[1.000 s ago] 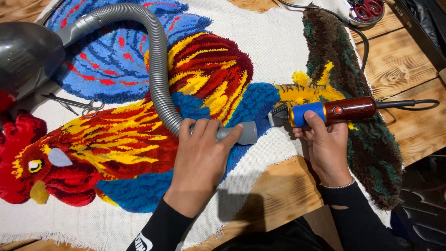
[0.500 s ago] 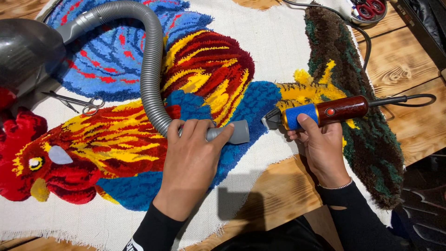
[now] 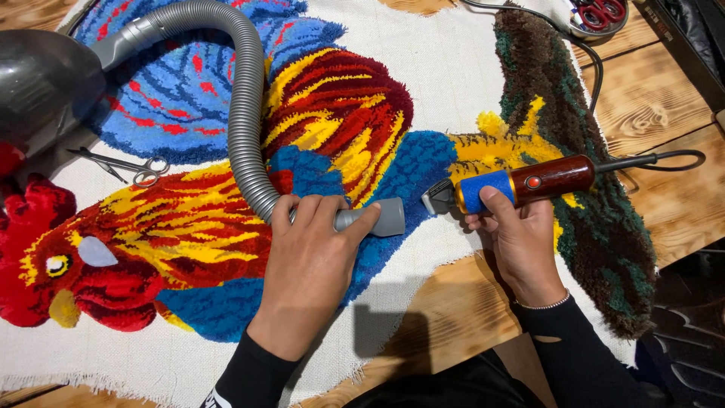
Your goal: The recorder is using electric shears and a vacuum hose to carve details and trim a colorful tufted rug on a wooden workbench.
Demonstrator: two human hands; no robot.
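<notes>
A tufted rooster rug (image 3: 332, 128) in red, yellow and blue lies on white backing cloth. My left hand (image 3: 310, 264) grips the grey vacuum nozzle (image 3: 381, 217) at the end of a ribbed grey hose (image 3: 245, 113), pressed onto the blue belly area. My right hand (image 3: 517, 230) holds an electric trimmer (image 3: 513, 185) with a blue foam grip and dark red wooden body. Its metal head (image 3: 438, 198) touches the blue pile just right of the nozzle. The trimmer's black cord (image 3: 664, 160) trails to the right.
The grey vacuum body (image 3: 38, 83) sits at the upper left. Small steel scissors (image 3: 124, 166) lie on the cloth beside it. Red-handled scissors (image 3: 600, 13) rest in a dish at the top right. A wooden table (image 3: 657, 98) extends right of the rug.
Both hands have slid left together across the rug. The nozzle and trimmer head moved from the yellow leg area onto the blue belly patch.
</notes>
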